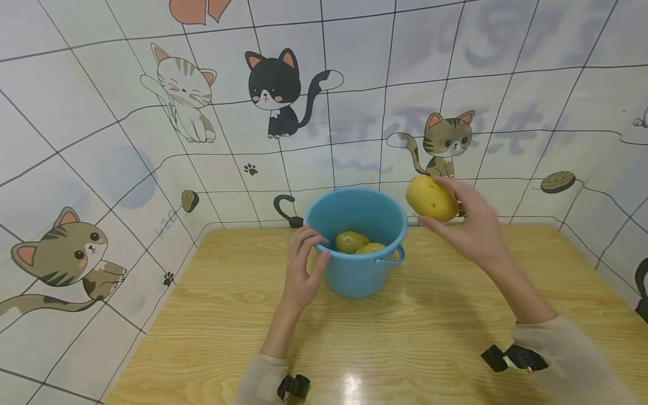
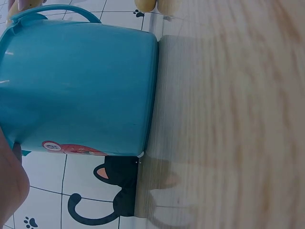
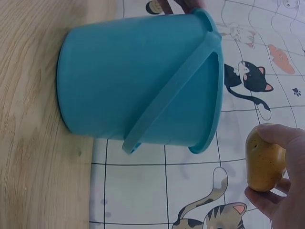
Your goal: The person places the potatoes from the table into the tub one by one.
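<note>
A blue bucket (image 1: 356, 275) stands upright on the wooden table, its handle (image 1: 392, 261) hanging down on the right side. Inside it lie potatoes (image 1: 350, 242), partly hidden by the front wall. My left hand (image 1: 304, 261) holds the bucket's rim at the left, fingers over the edge and thumb at the front. To the right of the bucket and about rim height, my right hand (image 1: 476, 225) pinches a yellow potato (image 1: 430, 198) between thumb and fingers. That same potato (image 3: 264, 160) hangs clear of the bucket in the right wrist view.
More potatoes (image 2: 145, 4) are partly seen at the top of the left wrist view, beyond the bucket. Behind the wooden table (image 1: 243, 315) stands a wall (image 1: 354, 135) covered with a grid and cartoon cats; similar side walls flank it.
</note>
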`<state>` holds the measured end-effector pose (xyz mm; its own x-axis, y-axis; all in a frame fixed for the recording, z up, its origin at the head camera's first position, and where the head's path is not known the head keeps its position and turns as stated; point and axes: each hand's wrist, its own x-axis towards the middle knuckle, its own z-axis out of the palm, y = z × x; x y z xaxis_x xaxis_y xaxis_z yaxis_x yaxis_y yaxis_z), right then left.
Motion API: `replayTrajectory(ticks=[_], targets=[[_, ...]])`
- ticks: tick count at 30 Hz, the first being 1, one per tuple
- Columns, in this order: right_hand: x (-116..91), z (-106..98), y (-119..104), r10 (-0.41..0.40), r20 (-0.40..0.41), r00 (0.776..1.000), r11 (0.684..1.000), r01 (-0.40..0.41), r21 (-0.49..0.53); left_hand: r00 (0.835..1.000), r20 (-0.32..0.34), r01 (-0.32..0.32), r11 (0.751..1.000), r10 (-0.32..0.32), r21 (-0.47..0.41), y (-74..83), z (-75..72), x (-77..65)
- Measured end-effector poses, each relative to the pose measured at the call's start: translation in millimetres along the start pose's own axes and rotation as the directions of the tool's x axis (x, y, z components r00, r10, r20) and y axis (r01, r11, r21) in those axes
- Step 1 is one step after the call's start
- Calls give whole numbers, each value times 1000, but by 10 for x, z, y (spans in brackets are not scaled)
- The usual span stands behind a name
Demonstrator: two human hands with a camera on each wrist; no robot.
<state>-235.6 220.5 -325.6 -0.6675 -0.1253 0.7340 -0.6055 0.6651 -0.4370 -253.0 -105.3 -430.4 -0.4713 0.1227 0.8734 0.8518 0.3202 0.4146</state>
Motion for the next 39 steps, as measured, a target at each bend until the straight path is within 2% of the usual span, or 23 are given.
replayTrajectory(ticks=[11, 29, 39], targets=[[77, 212, -180, -53, 62, 997, 996, 48, 81, 1000, 0, 0, 1000, 0, -4, 1, -10, 4], [85, 503, -309, -163, 131, 978, 983, 150, 106, 1000, 4, 1, 1000, -1, -2, 4, 4, 4], [52, 613, -296, -173, 163, 971, 977, 148, 154, 1000, -2, -1, 1000, 1, 1, -1, 2, -3]])
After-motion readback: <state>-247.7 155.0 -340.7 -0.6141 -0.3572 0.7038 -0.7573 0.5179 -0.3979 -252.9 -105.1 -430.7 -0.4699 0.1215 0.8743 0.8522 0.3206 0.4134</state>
